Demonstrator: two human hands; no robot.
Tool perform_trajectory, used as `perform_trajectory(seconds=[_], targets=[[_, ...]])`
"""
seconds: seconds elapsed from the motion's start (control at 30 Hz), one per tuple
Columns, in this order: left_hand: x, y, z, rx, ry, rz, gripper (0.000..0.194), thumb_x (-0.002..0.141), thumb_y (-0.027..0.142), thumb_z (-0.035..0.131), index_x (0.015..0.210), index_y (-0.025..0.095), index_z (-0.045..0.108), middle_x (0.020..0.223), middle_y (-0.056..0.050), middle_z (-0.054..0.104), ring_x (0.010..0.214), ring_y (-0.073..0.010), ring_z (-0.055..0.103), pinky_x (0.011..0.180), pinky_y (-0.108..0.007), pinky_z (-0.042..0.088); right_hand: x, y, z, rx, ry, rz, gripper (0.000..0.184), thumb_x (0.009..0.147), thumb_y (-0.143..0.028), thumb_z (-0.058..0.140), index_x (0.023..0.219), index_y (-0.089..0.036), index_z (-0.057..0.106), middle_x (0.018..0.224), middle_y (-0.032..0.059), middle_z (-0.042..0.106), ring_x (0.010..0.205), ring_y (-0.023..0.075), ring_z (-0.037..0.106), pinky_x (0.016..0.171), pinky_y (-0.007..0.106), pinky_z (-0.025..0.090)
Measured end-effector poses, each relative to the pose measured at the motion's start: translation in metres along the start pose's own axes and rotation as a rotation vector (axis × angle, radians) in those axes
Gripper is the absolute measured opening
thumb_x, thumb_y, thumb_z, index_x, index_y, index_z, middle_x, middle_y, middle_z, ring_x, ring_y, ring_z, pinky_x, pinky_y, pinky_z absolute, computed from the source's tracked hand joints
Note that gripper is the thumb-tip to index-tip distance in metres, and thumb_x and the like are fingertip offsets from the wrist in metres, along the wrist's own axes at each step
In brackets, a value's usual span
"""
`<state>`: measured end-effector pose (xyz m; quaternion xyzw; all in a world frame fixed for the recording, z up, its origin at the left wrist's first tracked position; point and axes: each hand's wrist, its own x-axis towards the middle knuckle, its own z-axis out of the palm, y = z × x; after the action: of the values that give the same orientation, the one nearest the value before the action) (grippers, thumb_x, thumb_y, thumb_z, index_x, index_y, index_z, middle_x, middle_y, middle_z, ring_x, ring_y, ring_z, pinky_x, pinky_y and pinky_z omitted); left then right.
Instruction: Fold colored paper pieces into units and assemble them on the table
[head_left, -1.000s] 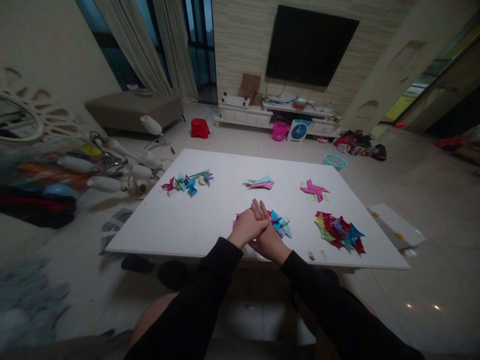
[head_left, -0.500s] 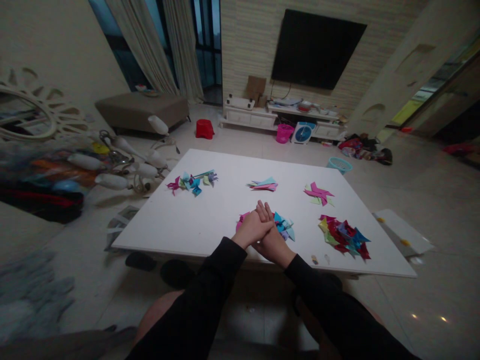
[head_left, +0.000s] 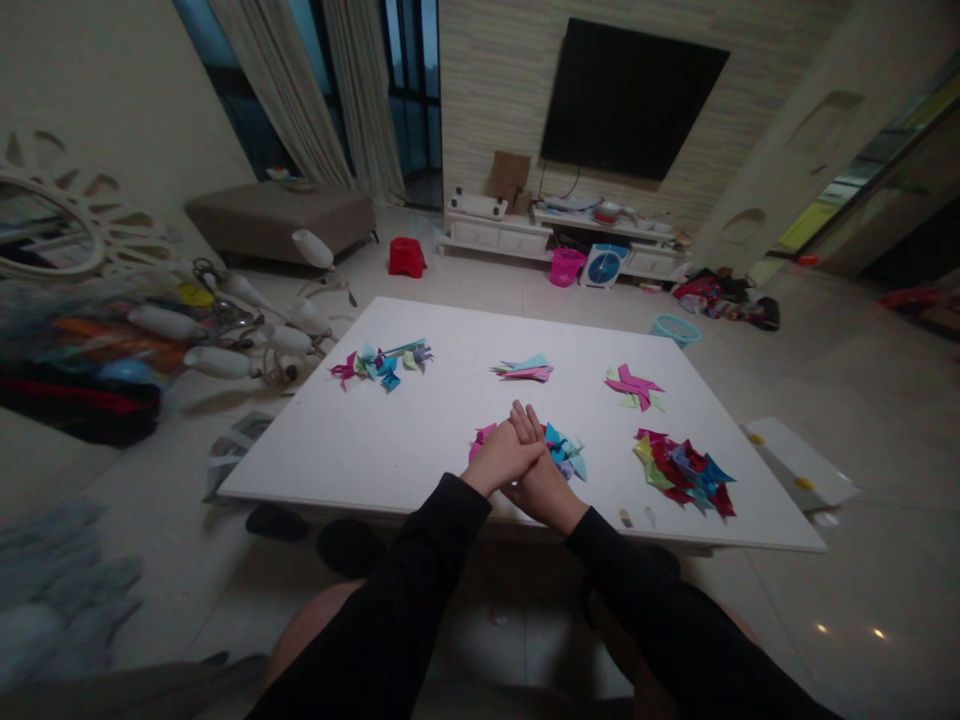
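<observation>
My left hand (head_left: 501,457) is folded over my right hand (head_left: 546,490), above the near edge of the white table (head_left: 360,440). My left hand is closed round the right one. The right hand's visible fingers are stretched out, pointing up and away. No object shows in either hand. Just behind them, partly hidden, lies a pile of folded paper pieces (head_left: 566,452) in pink, blue and purple. To the right sits a heap of shiny red, yellow and blue folded paper (head_left: 682,475). Beyond it is a pink and green paper pinwheel shape (head_left: 635,386).
Flat paper strips (head_left: 523,368) lie mid-table, and folded paper figures (head_left: 382,362) at the left. White lamp arms (head_left: 247,340) stand beside the table's left edge. A blue basket (head_left: 675,328), red stool (head_left: 406,257) and pink bin (head_left: 566,266) are on the floor beyond.
The whole view has shifted very slightly to the left. The clasped hands and the paper pieces keep their places on the table.
</observation>
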<state>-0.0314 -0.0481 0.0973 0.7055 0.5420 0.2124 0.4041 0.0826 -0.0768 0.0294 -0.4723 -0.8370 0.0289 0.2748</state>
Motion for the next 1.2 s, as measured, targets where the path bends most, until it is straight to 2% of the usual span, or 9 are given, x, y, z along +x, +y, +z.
perform_trajectory(seconds=[0.2, 0.47, 0.6, 0.73, 0.83, 0.97, 1.07, 1.2], targets=[[0.001, -0.002, 0.001, 0.003, 0.002, 0.019, 0.043, 0.082, 0.023, 0.062, 0.122, 0.008, 0.069, 0.110, -0.018, 0.073, 0.101, -0.0263, 0.069, 0.084, -0.031, 0.052, -0.001, 0.001, 0.001, 0.020, -0.005, 0.021, 0.112, 0.077, -0.014, 0.066, 0.161, -0.018, -0.008, 0.168, 0.0170, 0.000, 0.155, 0.0344, 0.000, 0.123, 0.063, 0.019], [0.003, -0.005, 0.005, -0.001, 0.027, 0.035, 0.041, 0.083, 0.022, 0.061, 0.120, 0.006, 0.069, 0.114, -0.019, 0.072, 0.103, -0.0278, 0.068, 0.087, -0.031, 0.051, -0.001, -0.001, 0.002, 0.003, 0.002, -0.007, 0.112, 0.076, -0.013, 0.065, 0.160, -0.013, -0.008, 0.168, 0.0182, 0.001, 0.155, 0.0347, 0.000, 0.123, 0.063, 0.020], [0.005, -0.011, 0.009, 0.017, 0.030, 0.043, 0.042, 0.082, 0.029, 0.063, 0.120, 0.011, 0.070, 0.115, -0.016, 0.072, 0.105, -0.0264, 0.068, 0.088, -0.031, 0.052, -0.002, -0.002, 0.002, -0.003, 0.010, -0.018, 0.110, 0.076, -0.012, 0.066, 0.161, -0.014, -0.003, 0.168, 0.0172, 0.001, 0.155, 0.0356, 0.001, 0.123, 0.063, 0.020], [0.003, -0.014, 0.008, 0.026, 0.059, -0.015, 0.041, 0.081, 0.034, 0.064, 0.114, 0.010, 0.072, 0.110, -0.018, 0.073, 0.102, -0.0286, 0.070, 0.087, -0.033, 0.052, -0.001, -0.005, 0.001, 0.000, 0.007, -0.023, 0.108, 0.075, -0.010, 0.066, 0.161, -0.016, 0.001, 0.168, 0.0172, 0.004, 0.155, 0.0360, 0.007, 0.123, 0.064, 0.019], [0.000, -0.014, 0.002, -0.052, 0.037, -0.035, 0.042, 0.080, 0.033, 0.065, 0.114, 0.011, 0.071, 0.109, -0.017, 0.074, 0.103, -0.0296, 0.070, 0.088, -0.035, 0.052, 0.002, -0.003, 0.001, 0.019, 0.000, -0.021, 0.104, 0.077, -0.010, 0.065, 0.161, -0.017, 0.004, 0.167, 0.0174, 0.009, 0.154, 0.0346, 0.014, 0.123, 0.063, 0.022], [-0.006, -0.014, -0.012, -0.213, 0.026, -0.035, 0.035, 0.081, 0.029, 0.063, 0.112, 0.014, 0.069, 0.108, -0.013, 0.074, 0.101, -0.0267, 0.070, 0.088, -0.034, 0.053, 0.007, 0.008, 0.005, 0.011, 0.010, -0.033, 0.095, 0.080, -0.013, 0.064, 0.160, -0.018, 0.013, 0.165, 0.0180, 0.019, 0.151, 0.0347, 0.024, 0.121, 0.060, 0.030], [-0.009, -0.013, -0.021, -0.351, 0.058, -0.049, 0.025, 0.082, 0.027, 0.062, 0.104, 0.017, 0.068, 0.102, -0.009, 0.075, 0.094, -0.0222, 0.070, 0.084, -0.031, 0.053, 0.015, 0.019, 0.009, -0.011, 0.065, -0.014, 0.087, 0.084, -0.018, 0.064, 0.159, -0.018, 0.020, 0.162, 0.0191, 0.027, 0.148, 0.0359, 0.030, 0.117, 0.060, 0.037], [-0.007, -0.013, -0.032, -0.531, 0.158, -0.019, 0.017, 0.082, 0.020, 0.061, 0.099, 0.018, 0.064, 0.096, -0.006, 0.073, 0.086, -0.0179, 0.068, 0.080, -0.029, 0.054, 0.041, 0.029, 0.021, 0.023, 0.121, 0.034, 0.081, 0.089, -0.022, 0.057, 0.159, -0.020, 0.016, 0.158, 0.0194, 0.033, 0.139, 0.0333, 0.046, 0.109, 0.058, 0.045]])
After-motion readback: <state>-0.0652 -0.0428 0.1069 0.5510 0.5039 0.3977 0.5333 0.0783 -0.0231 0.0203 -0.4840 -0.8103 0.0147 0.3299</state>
